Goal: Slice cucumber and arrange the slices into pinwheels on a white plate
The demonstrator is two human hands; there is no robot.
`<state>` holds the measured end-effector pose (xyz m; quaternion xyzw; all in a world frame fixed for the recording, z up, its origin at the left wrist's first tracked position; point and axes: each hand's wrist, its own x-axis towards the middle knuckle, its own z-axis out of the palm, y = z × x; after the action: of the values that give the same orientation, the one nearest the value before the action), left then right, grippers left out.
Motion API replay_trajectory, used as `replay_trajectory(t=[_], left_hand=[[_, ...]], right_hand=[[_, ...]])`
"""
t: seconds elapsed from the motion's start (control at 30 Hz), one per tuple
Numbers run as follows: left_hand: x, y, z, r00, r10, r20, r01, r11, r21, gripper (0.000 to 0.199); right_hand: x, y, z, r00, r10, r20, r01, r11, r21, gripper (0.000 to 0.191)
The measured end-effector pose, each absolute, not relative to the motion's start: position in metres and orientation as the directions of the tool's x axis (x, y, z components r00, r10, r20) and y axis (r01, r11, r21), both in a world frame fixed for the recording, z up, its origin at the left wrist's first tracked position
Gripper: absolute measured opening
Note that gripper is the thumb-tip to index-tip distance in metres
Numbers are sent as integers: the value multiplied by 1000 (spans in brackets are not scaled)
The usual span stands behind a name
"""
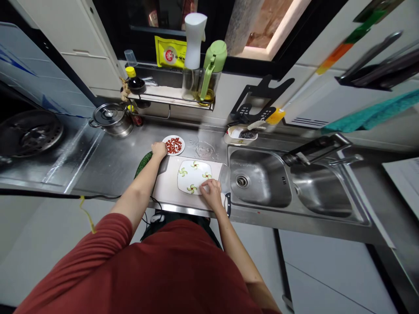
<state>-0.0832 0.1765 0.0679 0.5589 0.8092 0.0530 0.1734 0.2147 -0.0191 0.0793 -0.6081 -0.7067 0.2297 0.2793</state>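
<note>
My left hand point(159, 149) is at the left rim of a small white plate point(182, 151) full of chopped red pieces point(173, 145). Its fingers are curled in, and what they hold is hidden. My right hand point(213, 192) hovers at the lower right corner of a larger white plate point(187, 176), thumb and fingertips pinched together; anything between them is too small to make out. Green slices fanned like pinwheels point(183, 172) lie near this plate's sides, some with a red bit at the centre. Underneath is a pale cutting board point(166, 187). A knife point(228, 204) with a dark handle rests by the board's right edge.
A dark green cucumber-like vegetable point(142, 165) lies beneath my left forearm. Water point(204, 149) is spilled behind the board. To the right is a double sink point(262, 201); a lidded steel pot point(113, 120) stands back left. Bottles line a wall shelf point(163, 97).
</note>
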Motion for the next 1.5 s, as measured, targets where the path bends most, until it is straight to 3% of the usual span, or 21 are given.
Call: replay_trajectory(t=[0.17,0.33,0.43,0.57,0.7,0.8,0.93,1.17,1.5], left_hand=[[-84,177,63,-250,952,-179,954,274,123,25],[-83,174,66,-253,955,-154,956,271,115,26],[-84,172,69,-306,946,-108,921,322,217,29],[-84,170,69,-365,925,-109,787,369,494,21],[-75,166,70,-360,920,-154,476,323,818,17],[-64,160,76,-351,920,-176,239,270,933,21],[-51,151,88,-281,941,-188,46,209,977,27],[-34,131,107,-119,976,-183,-124,168,978,34],[-16,96,148,127,951,-281,90,271,958,38]], right_hand=[[215,-20,80,-92,989,112,732,143,-666,11],[215,-20,78,-96,989,111,730,146,-668,11],[215,-19,77,-100,990,102,733,143,-665,12],[212,-18,79,-109,989,96,732,145,-665,12],[208,-15,82,-127,985,113,723,170,-669,11],[206,-12,82,-142,982,122,720,187,-668,12],[202,-8,85,-160,979,123,720,201,-664,12],[194,18,110,-204,963,178,688,270,-673,12],[181,76,173,-376,861,342,592,507,-627,27]])
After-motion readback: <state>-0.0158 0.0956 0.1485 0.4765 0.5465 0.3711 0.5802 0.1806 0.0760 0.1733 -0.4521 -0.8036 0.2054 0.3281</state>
